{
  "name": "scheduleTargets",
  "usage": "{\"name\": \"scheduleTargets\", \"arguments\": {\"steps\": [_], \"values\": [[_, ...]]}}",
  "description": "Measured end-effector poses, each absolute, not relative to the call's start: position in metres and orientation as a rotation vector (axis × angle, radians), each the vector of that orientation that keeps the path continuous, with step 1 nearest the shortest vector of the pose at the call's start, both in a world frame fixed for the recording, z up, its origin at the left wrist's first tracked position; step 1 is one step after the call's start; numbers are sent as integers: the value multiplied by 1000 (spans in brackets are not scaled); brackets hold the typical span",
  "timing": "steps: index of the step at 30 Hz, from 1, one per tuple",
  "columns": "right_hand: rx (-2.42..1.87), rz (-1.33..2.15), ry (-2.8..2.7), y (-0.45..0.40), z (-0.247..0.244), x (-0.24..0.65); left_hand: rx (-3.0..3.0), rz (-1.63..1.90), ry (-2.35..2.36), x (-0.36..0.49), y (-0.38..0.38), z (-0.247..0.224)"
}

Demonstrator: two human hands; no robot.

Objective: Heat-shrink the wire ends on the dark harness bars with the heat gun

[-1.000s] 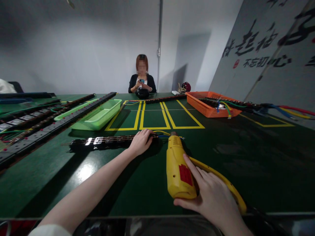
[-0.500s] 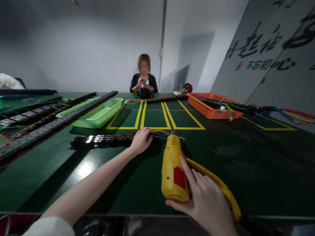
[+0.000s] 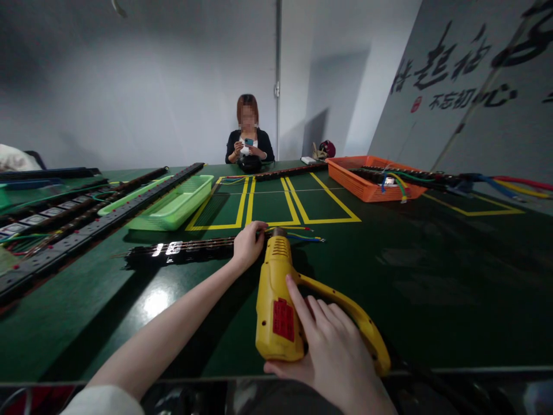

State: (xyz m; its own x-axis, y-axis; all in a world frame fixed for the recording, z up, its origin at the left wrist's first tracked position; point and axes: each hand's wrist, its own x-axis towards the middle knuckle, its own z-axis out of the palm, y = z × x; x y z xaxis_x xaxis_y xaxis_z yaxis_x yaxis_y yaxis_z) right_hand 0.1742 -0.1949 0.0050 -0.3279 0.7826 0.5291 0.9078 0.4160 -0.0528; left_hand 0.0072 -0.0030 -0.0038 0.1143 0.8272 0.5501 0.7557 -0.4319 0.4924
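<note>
My right hand is wrapped round a yellow heat gun with a red label, its metal nozzle pointing away from me. My left hand grips the right end of a long black bundle of strips that lies across the green table. Just beyond that hand, the gun's nozzle is close to the bundle's end. Yellow, blue and green wires with small metal tips stick out to the right past the nozzle.
Light green basket and long socket strips lie at left. An orange basket with strips and wires stands at back right. Yellow tape lines mark the green table. Across it a person holds a phone.
The heat gun in my right hand has moved left, its nozzle now nearer my left hand. More of the coloured wires shows to the right of the nozzle. The view has shifted slightly.
</note>
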Motion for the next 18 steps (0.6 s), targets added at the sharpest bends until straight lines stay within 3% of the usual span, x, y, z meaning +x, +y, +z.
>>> {"name": "scheduleTargets", "arguments": {"steps": [18], "values": [[-1477,-309,-2177,-205,7,206,2739,825,1782,3,-15,1]]}}
